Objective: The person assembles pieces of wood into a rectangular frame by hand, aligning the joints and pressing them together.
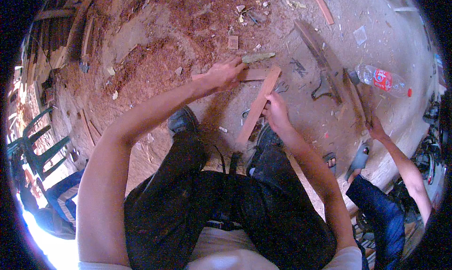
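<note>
My right hand (277, 111) grips a flat reddish wooden slat (257, 107) by its right edge, thumb on top. The slat slants from between my shoes up to the right. My left hand (228, 73) is closed around a second wooden slat (254, 74) lying crosswise near the ground. The upper end of the first slat meets or overlaps the right end of the second; I cannot tell whether they are joined. Just beyond my left fingertips is a thin greenish piece (259, 57). A small metal tool (282, 87), partly hidden, shows beside the right-hand slat.
At the right, another person's hand (375, 128) touches a long dark wooden piece (320, 56); a black handle-like part (324, 88) sits beside it. A plastic bottle (383, 80) lies beyond. Wood scraps and sawdust litter the ground. A green chair (40, 140) stands left.
</note>
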### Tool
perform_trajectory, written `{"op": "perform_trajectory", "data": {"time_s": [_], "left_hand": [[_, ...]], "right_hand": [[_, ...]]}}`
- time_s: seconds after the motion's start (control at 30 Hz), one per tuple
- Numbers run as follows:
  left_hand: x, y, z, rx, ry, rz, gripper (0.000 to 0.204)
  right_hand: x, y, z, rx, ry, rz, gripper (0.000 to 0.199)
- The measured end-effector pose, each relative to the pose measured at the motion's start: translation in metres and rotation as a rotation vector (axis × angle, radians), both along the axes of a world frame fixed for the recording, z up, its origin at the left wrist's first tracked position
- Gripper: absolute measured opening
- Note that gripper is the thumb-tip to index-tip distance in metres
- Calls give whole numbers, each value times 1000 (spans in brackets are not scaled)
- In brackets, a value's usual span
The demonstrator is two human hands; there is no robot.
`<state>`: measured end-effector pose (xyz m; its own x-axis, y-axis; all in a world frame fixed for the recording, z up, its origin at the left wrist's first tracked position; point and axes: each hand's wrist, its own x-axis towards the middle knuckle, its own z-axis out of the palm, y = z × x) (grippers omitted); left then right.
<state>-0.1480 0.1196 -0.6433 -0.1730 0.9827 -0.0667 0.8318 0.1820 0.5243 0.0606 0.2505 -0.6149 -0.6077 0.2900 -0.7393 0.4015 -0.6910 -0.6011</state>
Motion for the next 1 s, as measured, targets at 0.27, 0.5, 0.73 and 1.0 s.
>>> {"op": "perform_trajectory", "data": {"time_s": [0.27,0.5,0.73,1.0], "left_hand": [[-27,7,3,36,145,-10,55],[-55,5,5,105,277,9,63],[-54,8,0,68,308,16,60],[-4,29,30,90,-259,1,50]], "right_hand": [[0,-12,0,44,-30,-32,25],[-11,1,2,244,-87,96,24],[-20,34,-12,641,-54,282,35],[-9,58,-8,983,132,390,38]]}}
